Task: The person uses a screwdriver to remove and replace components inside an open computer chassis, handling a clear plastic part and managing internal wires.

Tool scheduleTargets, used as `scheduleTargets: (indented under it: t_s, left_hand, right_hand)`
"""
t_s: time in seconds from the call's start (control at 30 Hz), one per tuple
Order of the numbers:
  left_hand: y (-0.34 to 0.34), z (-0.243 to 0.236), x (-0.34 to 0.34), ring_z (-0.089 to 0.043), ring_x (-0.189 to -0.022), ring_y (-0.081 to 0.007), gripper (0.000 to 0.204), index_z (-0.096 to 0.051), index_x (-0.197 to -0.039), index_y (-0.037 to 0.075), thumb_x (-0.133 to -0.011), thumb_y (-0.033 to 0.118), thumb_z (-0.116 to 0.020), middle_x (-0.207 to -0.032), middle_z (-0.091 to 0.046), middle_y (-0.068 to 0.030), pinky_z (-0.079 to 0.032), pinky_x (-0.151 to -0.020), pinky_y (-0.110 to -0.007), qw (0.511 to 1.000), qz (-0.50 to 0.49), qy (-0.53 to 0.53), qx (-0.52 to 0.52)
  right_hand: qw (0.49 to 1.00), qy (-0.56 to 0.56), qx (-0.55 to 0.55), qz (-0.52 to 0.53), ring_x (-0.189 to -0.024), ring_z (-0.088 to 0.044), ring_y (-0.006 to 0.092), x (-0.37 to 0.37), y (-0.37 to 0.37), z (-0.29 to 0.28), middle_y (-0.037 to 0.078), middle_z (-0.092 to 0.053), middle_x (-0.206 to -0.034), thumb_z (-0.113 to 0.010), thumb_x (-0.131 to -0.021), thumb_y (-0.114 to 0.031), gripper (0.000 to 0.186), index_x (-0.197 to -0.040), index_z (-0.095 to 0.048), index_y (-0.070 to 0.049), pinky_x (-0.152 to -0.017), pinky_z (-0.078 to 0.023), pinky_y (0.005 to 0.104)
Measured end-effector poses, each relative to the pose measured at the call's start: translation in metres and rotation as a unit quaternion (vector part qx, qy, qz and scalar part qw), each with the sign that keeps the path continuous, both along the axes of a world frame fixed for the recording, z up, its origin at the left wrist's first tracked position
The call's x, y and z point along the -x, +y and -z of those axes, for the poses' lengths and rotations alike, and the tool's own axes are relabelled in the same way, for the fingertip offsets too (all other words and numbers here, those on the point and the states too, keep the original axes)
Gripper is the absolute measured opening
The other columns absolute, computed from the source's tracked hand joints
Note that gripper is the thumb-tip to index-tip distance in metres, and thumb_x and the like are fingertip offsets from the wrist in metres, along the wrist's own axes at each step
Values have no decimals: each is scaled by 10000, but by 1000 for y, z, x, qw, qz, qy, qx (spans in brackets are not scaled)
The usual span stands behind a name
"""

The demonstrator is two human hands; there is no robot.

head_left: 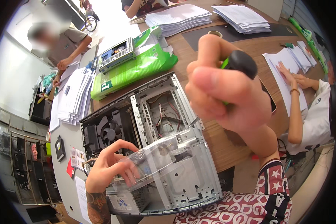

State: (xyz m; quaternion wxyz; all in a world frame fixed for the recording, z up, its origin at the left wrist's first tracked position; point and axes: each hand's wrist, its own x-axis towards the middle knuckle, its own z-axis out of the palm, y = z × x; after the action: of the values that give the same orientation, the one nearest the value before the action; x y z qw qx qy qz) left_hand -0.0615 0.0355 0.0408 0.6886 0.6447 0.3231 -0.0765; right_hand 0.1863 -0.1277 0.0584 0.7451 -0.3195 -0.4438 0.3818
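Note:
An opened small desktop computer case lies on the wooden table, its fan and cables showing. My left hand grips a clear plastic cover piece that sits over the case's near end. My right hand is raised close to the camera above the case, shut on a screwdriver with a black and green handle. The screwdriver's metal shaft points down toward the case's metal frame.
A green plastic bag with a grey device on it lies behind the case. Stacks of paper cover the far table and left side. A person at left and another at right work on papers.

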Motion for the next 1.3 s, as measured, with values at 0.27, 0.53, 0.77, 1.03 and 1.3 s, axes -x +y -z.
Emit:
scheduleTargets:
  t_s: [0.27, 0.53, 0.77, 1.03, 1.3]
  left_hand:
    - [-6, -1, 0, -647, -775, -186, 455, -470, -1155, 5, -802, 118, -734, -946, -619, -161, -525, -740, -319, 989, -37, -113, -89]
    - [6, 17, -1, -629, -761, -184, 449, -435, -1061, 56, -778, 210, -747, -958, -623, -153, -473, -712, -293, 976, -85, -185, -80]
    - [13, 27, 2, -590, -663, -150, 210, -525, -891, -1, -812, 137, -661, -776, -600, -98, -489, -599, -282, 979, -81, -178, -56]
    - [5, 33, -13, -544, -547, -107, 204, -511, -891, 9, -841, 192, -588, -670, -554, -66, -440, -473, -225, 977, -145, -146, -47]
    - [7, 38, -9, -535, -514, -119, 203, -485, -948, 32, -824, 170, -569, -673, -579, -87, -349, -433, -206, 968, -171, -181, -18]
  right_hand:
    - [999, -9, 19, 48, -420, -324, 65, 3, -14, -13, 12, -404, -529, -516, -891, -54, 170, -791, -379, -74, -392, -246, 241]
    - [998, -3, -1, 56, -419, -321, 57, 0, -11, -11, 12, -402, -528, -525, -887, -57, 181, -776, -383, -68, -386, -238, 238]
    - [999, 5, -5, 40, -422, -323, 59, 8, -5, -2, 12, -398, -528, -540, -887, -62, 206, -757, -380, -64, -386, -241, 235]
    - [998, -38, 22, 49, -417, -336, 36, 15, 7, 11, -11, -428, -510, -573, -869, -65, 217, -723, -414, -60, -380, -251, 226]
    - [998, -41, 38, 34, -557, -422, 7, 19, 8, 15, -67, -470, -571, -674, -845, -142, 271, -653, -512, -39, -481, -294, 212]
